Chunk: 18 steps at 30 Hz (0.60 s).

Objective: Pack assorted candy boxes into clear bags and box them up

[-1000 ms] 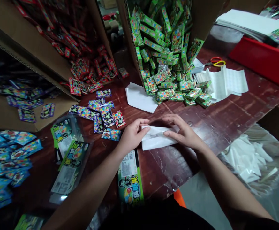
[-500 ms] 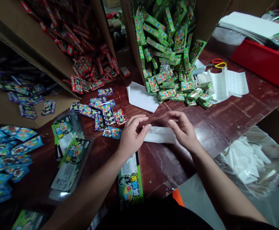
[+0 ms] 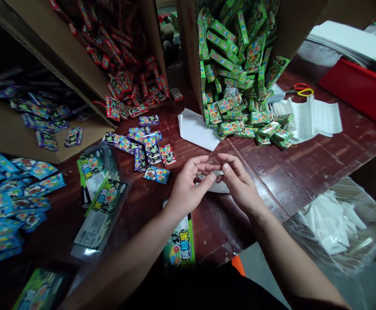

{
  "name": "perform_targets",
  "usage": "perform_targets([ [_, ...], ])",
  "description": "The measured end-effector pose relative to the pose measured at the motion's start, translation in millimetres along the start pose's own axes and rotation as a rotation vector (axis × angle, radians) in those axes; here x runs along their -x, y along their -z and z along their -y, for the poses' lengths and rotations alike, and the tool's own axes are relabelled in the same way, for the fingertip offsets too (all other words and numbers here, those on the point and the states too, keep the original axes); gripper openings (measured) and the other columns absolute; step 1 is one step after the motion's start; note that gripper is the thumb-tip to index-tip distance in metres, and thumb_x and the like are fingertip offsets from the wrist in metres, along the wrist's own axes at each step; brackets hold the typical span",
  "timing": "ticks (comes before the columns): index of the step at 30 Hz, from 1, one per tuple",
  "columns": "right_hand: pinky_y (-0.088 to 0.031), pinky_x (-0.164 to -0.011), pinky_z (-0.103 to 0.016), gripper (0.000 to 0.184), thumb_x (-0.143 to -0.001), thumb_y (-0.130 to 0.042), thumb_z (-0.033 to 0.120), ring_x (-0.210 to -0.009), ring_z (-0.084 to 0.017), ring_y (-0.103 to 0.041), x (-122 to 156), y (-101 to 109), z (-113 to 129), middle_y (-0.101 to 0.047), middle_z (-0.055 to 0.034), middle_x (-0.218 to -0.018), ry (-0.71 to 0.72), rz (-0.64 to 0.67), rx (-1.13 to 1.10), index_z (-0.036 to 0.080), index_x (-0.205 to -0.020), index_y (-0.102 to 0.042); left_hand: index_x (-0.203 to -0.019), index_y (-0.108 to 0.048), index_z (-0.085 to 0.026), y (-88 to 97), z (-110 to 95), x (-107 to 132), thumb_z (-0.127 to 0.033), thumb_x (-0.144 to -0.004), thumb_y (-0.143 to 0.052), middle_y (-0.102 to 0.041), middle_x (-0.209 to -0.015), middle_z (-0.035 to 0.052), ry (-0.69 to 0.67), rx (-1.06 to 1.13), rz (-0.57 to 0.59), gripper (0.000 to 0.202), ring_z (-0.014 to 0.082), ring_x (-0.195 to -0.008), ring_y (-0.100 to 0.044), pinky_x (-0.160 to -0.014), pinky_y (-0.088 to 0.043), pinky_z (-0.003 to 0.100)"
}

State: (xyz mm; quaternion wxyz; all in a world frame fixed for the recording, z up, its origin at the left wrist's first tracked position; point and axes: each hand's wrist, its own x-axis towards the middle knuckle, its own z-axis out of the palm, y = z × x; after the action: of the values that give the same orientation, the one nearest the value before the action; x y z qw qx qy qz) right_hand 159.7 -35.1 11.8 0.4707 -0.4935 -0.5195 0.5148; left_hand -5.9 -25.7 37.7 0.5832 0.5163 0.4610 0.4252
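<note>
White strip [image 3: 220,188], partly hidden, beneath fingers [image 3: 197,160]

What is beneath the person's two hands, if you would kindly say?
Beneath the left hand and right hand, part of a white sheet shows against the dark red table. The hands cover the rest, so its full outline cannot be seen.

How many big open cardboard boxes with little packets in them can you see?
3. The left box has purple packets, the middle box has red packets, and the right box has green packets. Others may be hidden behind.
</note>
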Motion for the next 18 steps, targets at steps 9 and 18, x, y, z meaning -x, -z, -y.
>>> perform_targets([
  [9,-0.056,-0.083,-0.037,0.046,-0.098,-0.050,0.054,-0.110,-0.025,-0.063,2,-17,6,-0.063,-0.0098,-0.128,-0.170,0.120,-0.267,0.028,-0.136,-0.048,-0.126,-0.055,-0.021,5.3,-6,4,-0.028,-0.087,-0.070,-0.072,-0.096,0.0039,0.021,0.085,0.073,0.042,0.0184,-0.090,-0.068,-0.083,-0.055,0.034],
  [18,-0.051,-0.091,-0.037,0.019,-0.089,-0.071,0.045,-0.098,-0.022,-0.062,5,-25,15,-0.067,-0.0040,-0.100,0.067,0.059,0.053,0.026,-0.094,-0.070,-0.125,-0.052,-0.019,37.6,-7,26,-0.027,-0.089,-0.067,-0.073,-0.098,0.0052,-0.022,-0.095,-0.059,0.040,0.0189,-0.094,-0.068,-0.086,-0.052,0.033],
])
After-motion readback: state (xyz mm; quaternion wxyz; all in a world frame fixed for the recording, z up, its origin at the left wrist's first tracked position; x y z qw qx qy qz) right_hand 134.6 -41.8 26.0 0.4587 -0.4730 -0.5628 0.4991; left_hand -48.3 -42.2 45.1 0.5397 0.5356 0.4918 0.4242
